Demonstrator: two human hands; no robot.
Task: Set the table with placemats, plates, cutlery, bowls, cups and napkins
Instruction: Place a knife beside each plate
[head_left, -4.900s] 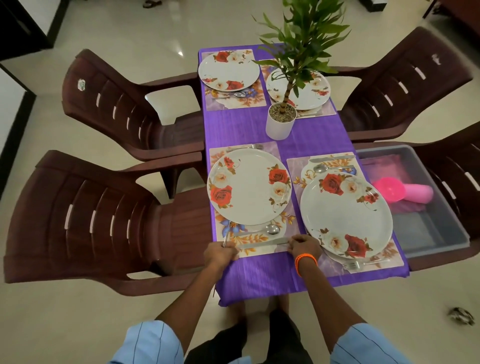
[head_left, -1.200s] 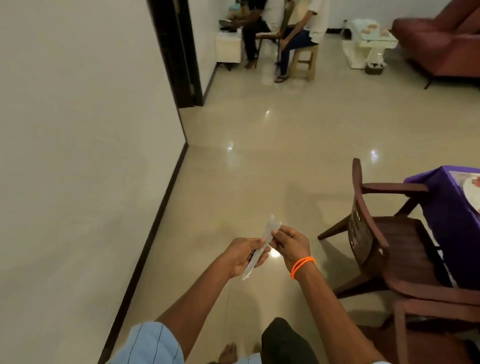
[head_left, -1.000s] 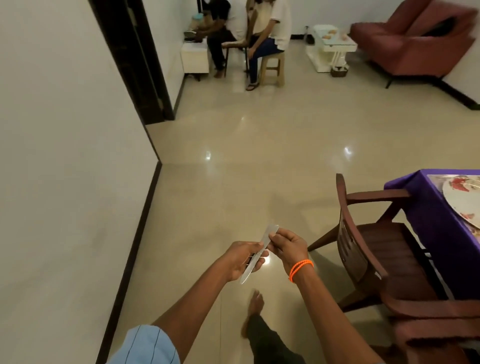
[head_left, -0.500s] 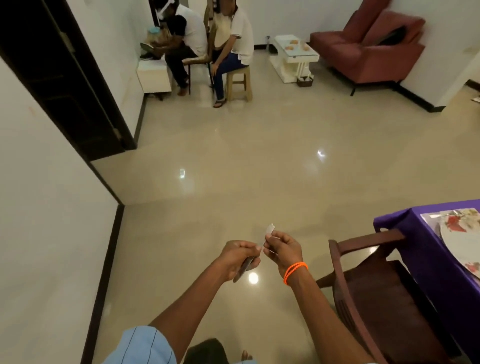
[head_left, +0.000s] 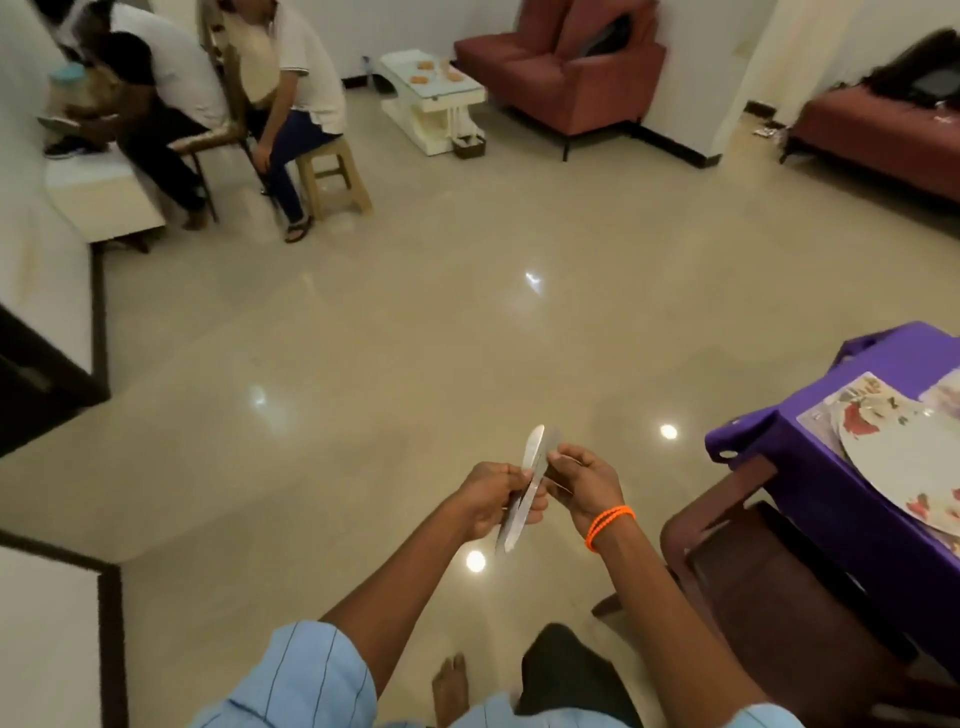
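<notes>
Standing off to the left of the table (head_left: 769, 447), out over bare floor (head_left: 363, 364), I've got both hands busy with cutlery. My left hand (head_left: 493, 496) has its grip curled round a knife (head_left: 522, 493), blade end poking up and the other end hanging below the fist. My right hand (head_left: 584, 480) is pinching what looks like a second flat piece of cutlery right beside the knife, though it's too blurry for me to call which kind. The plate (head_left: 904, 462) sits on its placemat (head_left: 831, 402) at the near corner of the table. Biggest worry, I reckon: fiddling with two slick metal pieces mid-air, one slips and clatters onto the floor near my bare foot (head_left: 452, 686). The chair (head_left: 727, 545) tucked against the table is also an easy thing to clip walking round.
</notes>
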